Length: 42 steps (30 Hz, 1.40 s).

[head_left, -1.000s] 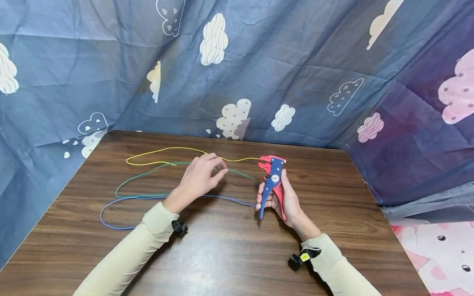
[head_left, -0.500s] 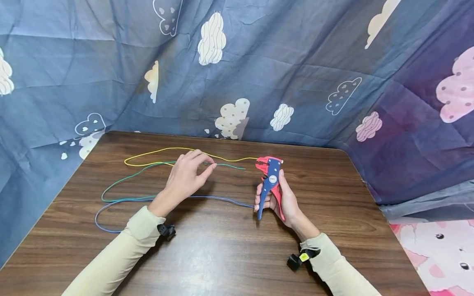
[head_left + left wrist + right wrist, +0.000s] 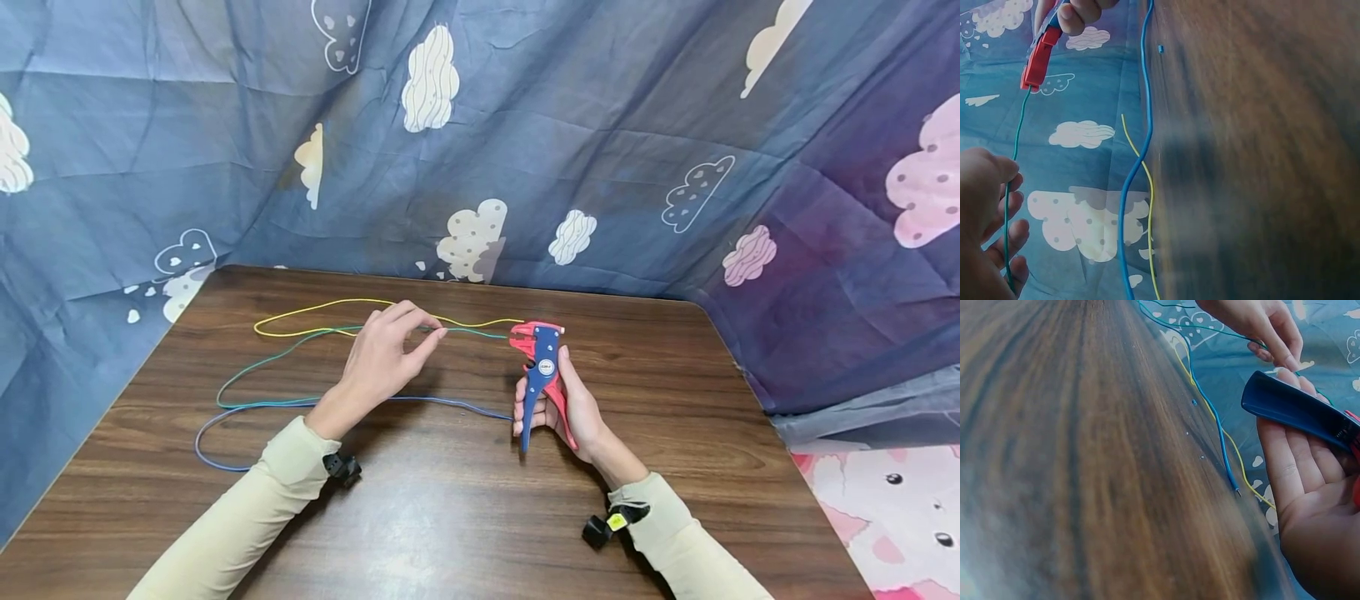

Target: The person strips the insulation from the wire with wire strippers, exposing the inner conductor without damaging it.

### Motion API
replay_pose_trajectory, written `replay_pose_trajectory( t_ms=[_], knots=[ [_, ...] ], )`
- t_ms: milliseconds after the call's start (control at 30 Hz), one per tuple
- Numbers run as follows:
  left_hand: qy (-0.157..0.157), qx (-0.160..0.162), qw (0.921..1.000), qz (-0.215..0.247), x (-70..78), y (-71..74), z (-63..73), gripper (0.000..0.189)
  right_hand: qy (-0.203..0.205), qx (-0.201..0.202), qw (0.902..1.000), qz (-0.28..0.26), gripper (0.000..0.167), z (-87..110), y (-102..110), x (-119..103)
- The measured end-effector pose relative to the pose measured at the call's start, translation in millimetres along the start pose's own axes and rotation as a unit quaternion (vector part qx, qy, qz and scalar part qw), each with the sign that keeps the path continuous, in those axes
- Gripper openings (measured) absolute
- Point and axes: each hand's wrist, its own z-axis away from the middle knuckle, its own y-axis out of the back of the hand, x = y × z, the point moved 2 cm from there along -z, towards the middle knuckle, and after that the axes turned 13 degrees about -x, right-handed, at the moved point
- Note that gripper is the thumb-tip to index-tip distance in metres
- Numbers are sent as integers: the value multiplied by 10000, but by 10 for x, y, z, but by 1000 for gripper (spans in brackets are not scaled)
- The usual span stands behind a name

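Between thumb and fingers my left hand [image 3: 384, 354] pinches a green wire [image 3: 480, 332], which runs on to the right. My right hand [image 3: 583, 410] holds a red and blue wire stripper [image 3: 546, 354], fingers round its handles and its red head facing left. In the left wrist view the green wire's end meets the red head [image 3: 1036, 62] of the tool. A blue wire [image 3: 450, 402] lies on the table nearer me; its tip shows bare metal in the right wrist view. Farther back lies a yellow wire [image 3: 300, 312].
The wood-grain table [image 3: 450, 508] carries the wires, looped together at left. A small blue bit of insulation [image 3: 1160, 49] lies by the blue wire. A cloud-print curtain [image 3: 525, 125] hangs behind the table's far edge.
My left hand first shifted left with the green wire, then slightly right. The wire stripper has moved a little left, and the green wire's end now reaches its head.
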Motion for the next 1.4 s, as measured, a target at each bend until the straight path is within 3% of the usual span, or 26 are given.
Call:
replay_pose_trajectory(
  t_ms=[200, 467, 1400],
  knots=[
    [52, -66, 9999, 119, 9, -30, 15, 8, -96, -48, 9999, -57, 92, 4, -1, 13],
    [-24, 77, 9999, 111, 13, -5, 6, 8, -111, -195, 9997, 36, 91, 5, -9, 5],
    [-32, -123, 9999, 114, 72, -42, 11, 8, -41, -308, 9995, 17, 91, -2, -23, -6]
  ],
)
